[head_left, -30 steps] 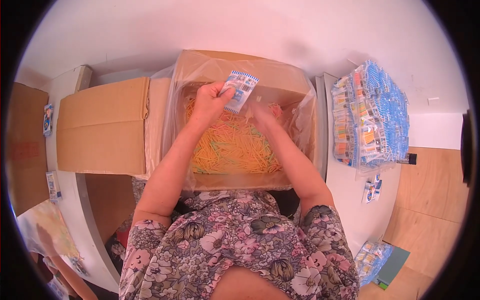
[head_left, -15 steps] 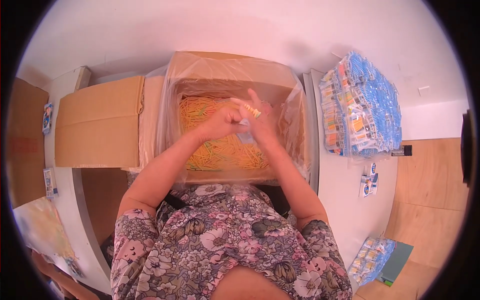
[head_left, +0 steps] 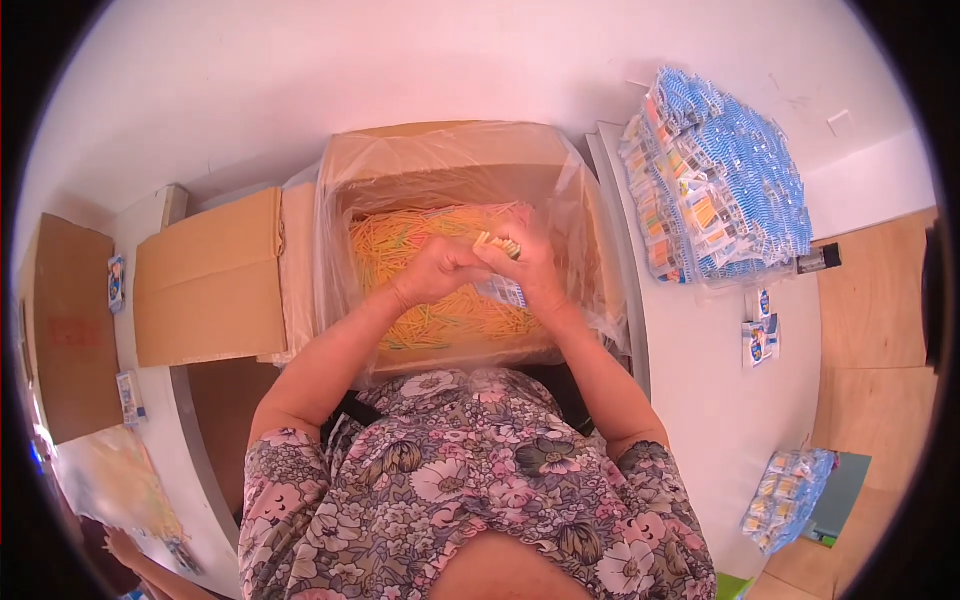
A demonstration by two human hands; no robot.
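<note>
Over an open carton my two hands meet, both closed. My right hand (head_left: 538,272) wraps a small bundle of thin yellowish sticks (head_left: 499,245), whose ends poke out between thumb and fingers. My left hand (head_left: 440,268) is pinched up against it, its fingertips at a small clear plastic bag (head_left: 505,292) with blue marking that hangs below the hands. The fingers partly hide where bundle and bag touch. Beneath lies a heap of loose thin sticks (head_left: 420,325), mostly yellow with some green and pink, inside the plastic-lined cardboard box (head_left: 400,172).
To the right, a tall pile of filled clear bags with blue-striped tops (head_left: 735,170) stands on the white table (head_left: 690,400). Small blue-and-white packets (head_left: 760,340) and another bag bundle (head_left: 790,500) lie nearer. At left are a cardboard flap (head_left: 210,280) and another person's arm (head_left: 150,570).
My right hand has closed over the sticks, its raised finger now folded down. Both hands have come closer together and slightly lower. The whole view has shifted a little.
</note>
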